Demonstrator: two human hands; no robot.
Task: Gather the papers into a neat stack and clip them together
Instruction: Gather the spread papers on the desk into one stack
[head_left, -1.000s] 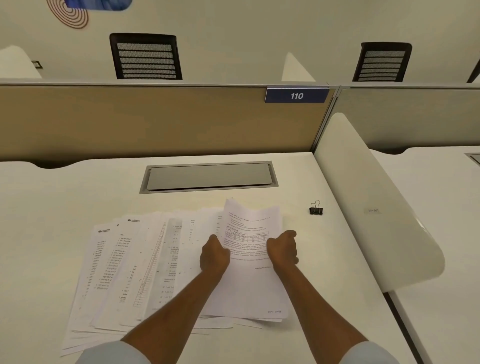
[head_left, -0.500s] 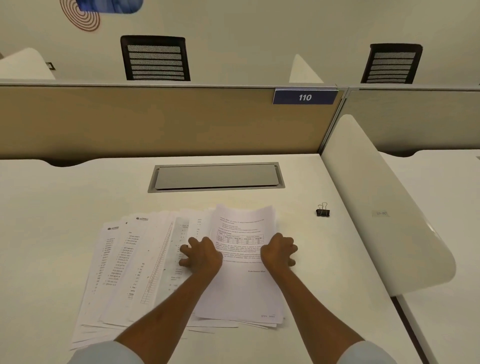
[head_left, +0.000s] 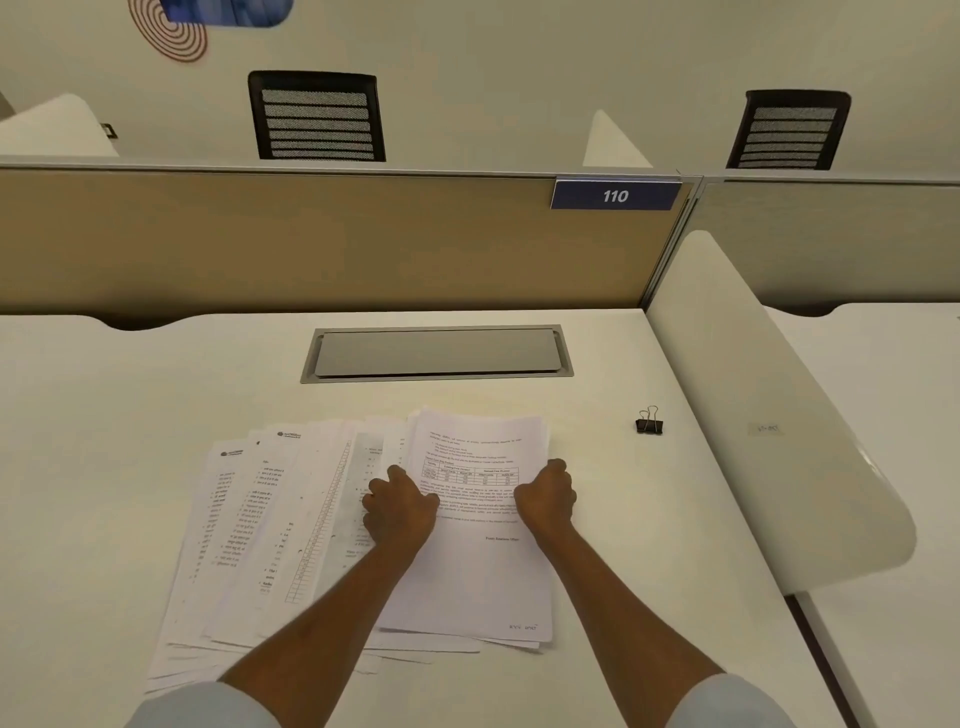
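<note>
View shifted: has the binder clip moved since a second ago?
No. The binder clip keeps its offset from the cable hatch; only the camera shifted.

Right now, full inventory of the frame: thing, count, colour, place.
papers: many, white printed, fanned on desk centre-left
top sheet: one, white, right end of the fan, under both hands
binder clip: one, black, on desk right of papers, apart from them
desk: one, white, foreground
cable hatch: one, grey, desk rear centre
partition: one, tan, behind desk
sign 110: one, blue, partition top right
side divider: one, white, desk's right edge
chairs: two, black, beyond partition
left hand: on papers
right hand: on top sheet's right edge
</note>
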